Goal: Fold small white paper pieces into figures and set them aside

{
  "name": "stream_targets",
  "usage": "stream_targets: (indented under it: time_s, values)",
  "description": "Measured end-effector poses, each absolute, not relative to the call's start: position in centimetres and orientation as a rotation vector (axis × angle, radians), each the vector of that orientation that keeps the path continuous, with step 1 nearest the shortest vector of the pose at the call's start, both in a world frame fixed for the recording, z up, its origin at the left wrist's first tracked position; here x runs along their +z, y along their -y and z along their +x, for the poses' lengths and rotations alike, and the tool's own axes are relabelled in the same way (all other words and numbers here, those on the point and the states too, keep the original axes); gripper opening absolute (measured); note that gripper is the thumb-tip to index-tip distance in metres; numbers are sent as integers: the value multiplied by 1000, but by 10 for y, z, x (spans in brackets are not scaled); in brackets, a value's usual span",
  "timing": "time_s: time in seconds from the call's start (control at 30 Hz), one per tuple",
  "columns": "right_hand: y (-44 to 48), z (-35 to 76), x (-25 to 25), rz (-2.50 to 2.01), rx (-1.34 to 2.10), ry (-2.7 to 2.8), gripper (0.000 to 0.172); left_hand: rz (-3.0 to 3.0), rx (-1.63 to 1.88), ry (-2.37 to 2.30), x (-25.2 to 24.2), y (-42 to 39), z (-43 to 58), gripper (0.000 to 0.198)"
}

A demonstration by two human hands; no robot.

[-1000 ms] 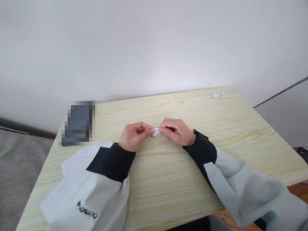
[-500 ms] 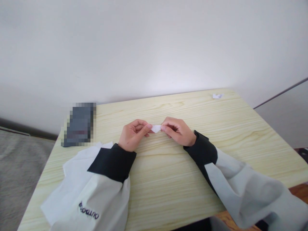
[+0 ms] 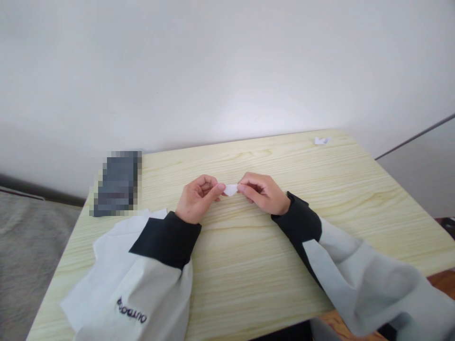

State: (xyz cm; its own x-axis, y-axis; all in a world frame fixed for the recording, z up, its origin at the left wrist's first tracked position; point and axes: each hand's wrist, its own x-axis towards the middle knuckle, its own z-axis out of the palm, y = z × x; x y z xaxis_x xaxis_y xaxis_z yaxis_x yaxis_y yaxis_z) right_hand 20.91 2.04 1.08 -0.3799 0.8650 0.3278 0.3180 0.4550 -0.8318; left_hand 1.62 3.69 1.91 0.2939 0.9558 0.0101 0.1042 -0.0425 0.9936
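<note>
A small folded piece of white paper (image 3: 232, 190) is stretched between my two hands, just above the middle of the table. Its lower edge comes to a point. My left hand (image 3: 199, 198) pinches its left end between thumb and fingers. On the other side, my right hand (image 3: 263, 193) grips the right end the same way. The fingertips hide both ends of the paper.
White paper sheets (image 3: 113, 253) lie partly under my left sleeve on the wooden table (image 3: 231, 279). A dark, pixelated flat object (image 3: 117, 182) rests at the back left. Near the far right edge sits a small white paper piece (image 3: 322, 140). A wall rises behind.
Both hands keep hold of the folded paper in nearly the same place. Only a very slight shift of the view shows.
</note>
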Motion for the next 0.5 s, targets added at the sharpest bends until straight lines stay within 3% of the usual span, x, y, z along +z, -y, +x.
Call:
stream_targets:
  time_s: [0.5]
  values:
    - [-20, 210, 11, -980, 841, 1947, 21, 1480, 939, -979, 14, -37, 14, 32]
